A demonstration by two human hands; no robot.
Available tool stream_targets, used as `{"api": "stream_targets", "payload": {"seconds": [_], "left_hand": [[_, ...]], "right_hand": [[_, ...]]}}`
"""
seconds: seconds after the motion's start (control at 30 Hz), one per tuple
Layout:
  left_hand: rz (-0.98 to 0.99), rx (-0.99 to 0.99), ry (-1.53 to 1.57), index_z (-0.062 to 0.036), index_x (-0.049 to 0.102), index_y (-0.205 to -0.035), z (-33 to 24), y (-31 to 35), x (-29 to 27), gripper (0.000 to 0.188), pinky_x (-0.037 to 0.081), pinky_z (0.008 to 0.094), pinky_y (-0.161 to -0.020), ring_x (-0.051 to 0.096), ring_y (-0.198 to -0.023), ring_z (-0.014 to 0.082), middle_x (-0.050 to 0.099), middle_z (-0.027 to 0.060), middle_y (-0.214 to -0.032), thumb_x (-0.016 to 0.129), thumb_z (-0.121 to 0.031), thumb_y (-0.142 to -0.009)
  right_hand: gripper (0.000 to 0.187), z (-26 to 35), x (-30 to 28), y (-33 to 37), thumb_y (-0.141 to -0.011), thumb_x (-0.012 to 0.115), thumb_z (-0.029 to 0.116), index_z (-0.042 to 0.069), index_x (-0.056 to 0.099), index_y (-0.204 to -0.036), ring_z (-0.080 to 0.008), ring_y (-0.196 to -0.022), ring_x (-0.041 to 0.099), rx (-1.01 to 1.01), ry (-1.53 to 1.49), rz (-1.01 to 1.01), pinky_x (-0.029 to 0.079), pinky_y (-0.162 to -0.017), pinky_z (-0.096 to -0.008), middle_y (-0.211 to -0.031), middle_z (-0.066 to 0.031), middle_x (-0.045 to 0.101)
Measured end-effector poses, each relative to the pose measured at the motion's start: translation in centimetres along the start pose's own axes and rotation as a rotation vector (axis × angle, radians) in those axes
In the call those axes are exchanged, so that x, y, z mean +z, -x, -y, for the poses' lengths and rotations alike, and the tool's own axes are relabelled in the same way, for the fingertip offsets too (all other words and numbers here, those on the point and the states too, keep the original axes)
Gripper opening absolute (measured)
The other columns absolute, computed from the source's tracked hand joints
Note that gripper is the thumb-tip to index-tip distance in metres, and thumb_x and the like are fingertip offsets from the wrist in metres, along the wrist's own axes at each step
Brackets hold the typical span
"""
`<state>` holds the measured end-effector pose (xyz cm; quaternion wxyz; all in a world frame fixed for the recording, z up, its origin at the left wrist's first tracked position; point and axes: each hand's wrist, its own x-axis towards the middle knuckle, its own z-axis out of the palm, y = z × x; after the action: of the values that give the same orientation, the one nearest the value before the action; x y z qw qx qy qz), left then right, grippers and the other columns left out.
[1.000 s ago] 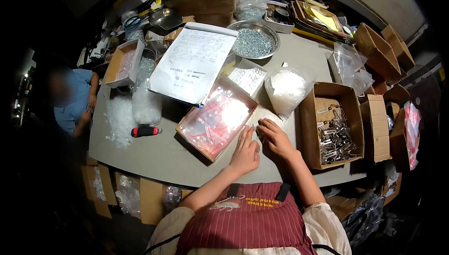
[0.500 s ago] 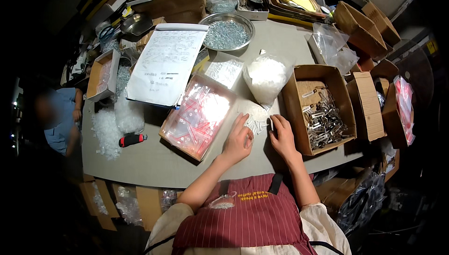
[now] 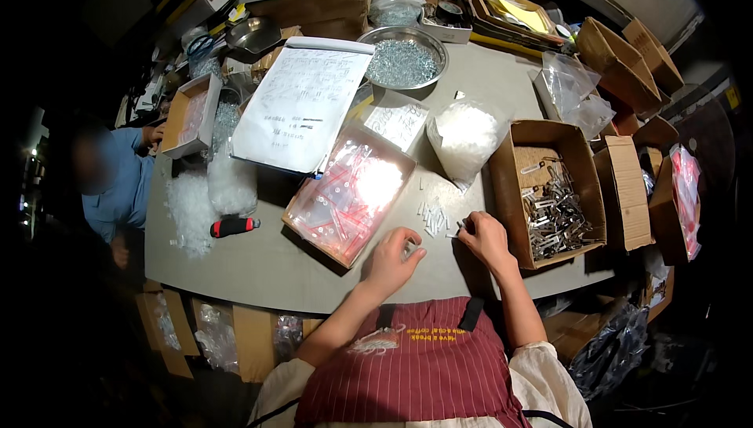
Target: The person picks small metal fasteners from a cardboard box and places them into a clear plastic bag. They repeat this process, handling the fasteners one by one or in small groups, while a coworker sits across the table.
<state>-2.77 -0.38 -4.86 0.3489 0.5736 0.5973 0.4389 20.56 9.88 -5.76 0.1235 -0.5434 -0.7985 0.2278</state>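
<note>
Left hand [image 3: 393,263] is loosely curled, right hand [image 3: 486,241] has its fingertips bunched; can't tell if either's pinching anything. Little white pieces [image 3: 434,222] lie between them, slightly beyond, on the table [image 3: 235,271].

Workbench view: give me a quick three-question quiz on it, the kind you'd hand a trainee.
1. What lies loose on the table, nearest the right hand? a) a clipboard b) small white pieces c) yellow paper
2. True or false: the metal clips lie in a round bowl.
3. Fill in: the red-and-black tool lies to the ___ of the box of bags.

Key: 1 b; 2 false, a cardboard box; 3 left.
</note>
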Motion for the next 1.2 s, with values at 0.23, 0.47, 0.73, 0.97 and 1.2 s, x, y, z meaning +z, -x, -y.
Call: {"api": "stream_targets", "payload": {"seconds": [0.23, 0.47, 0.73, 0.97, 1.2], "left_hand": [[0.212, -0.265, 0.253, -0.0042, 0.062, -0.100, -1.4, -0.2, 1.0, 0.023, 0.052, 0.0361, -0.070, 0.068, -0.082, 0.0254, 0.070, 0.0112, -0.094, 0.078, -0.011, -0.085], [0.155, -0.046, 0.223, -0.0035, 0.062, -0.106, -2.6, -0.8, 0.0, 0.025, 0.053, 0.0366, -0.086, 0.069, -0.094, 0.0273, 0.070, 0.0124, -0.099, 0.076, -0.011, -0.087], [0.200, -0.005, 0.060, -0.0049, 0.064, -0.109, -2.9, 0.4, -0.3, 0.026, 0.052, 0.0385, -0.093, 0.068, -0.105, 0.0301, 0.069, 0.0130, -0.106, 0.075, -0.013, -0.087], [0.145, -0.091, 0.050, -0.0032, 0.068, -0.102, 0.3, 1.9, -0.4, 0.018, 0.055, 0.0375, -0.086, 0.070, -0.098, 0.0314, 0.071, 0.0136, -0.102, 0.074, -0.006, -0.086], [0.059, -0.149, 0.011, -0.0040, 0.069, -0.101, 1.6, 3.6, -1.5, 0.014, 0.055, 0.0322, -0.080, 0.072, -0.087, 0.0198, 0.073, 0.0084, -0.092, 0.075, -0.006, -0.088]], "right_hand": [[0.020, 7.3, -4.2, 2.6, -0.081, 0.075, 0.004, -0.001, 0.069, -0.099, -0.0291, -0.089, 0.066, -0.524, -0.453, -0.174, 0.053, -0.080, -0.0353, -0.095, -0.0125, 0.069], [0.023, 7.5, -5.6, 3.3, -0.088, 0.071, 0.003, -0.001, 0.071, -0.111, -0.0300, -0.101, 0.068, -0.403, -0.506, -0.223, 0.053, -0.089, -0.0368, -0.110, -0.0158, 0.070], [0.028, 3.3, -10.1, 2.2, -0.085, 0.067, -0.002, -0.001, 0.069, -0.113, -0.0321, -0.103, 0.069, -0.198, -0.346, -0.456, 0.054, -0.090, -0.0384, -0.110, -0.0156, 0.071], [0.023, -10.6, -16.0, -5.4, -0.081, 0.068, 0.007, 0.004, 0.073, -0.103, -0.0360, -0.093, 0.067, 0.072, 0.107, -0.459, 0.054, -0.085, -0.0456, -0.104, -0.0186, 0.068], [0.022, -18.9, -12.0, -12.4, -0.080, 0.076, 0.023, 0.004, 0.075, -0.091, -0.0400, -0.094, 0.071, 0.334, 0.368, -0.200, 0.057, -0.083, -0.0484, -0.093, -0.0223, 0.073]]}}
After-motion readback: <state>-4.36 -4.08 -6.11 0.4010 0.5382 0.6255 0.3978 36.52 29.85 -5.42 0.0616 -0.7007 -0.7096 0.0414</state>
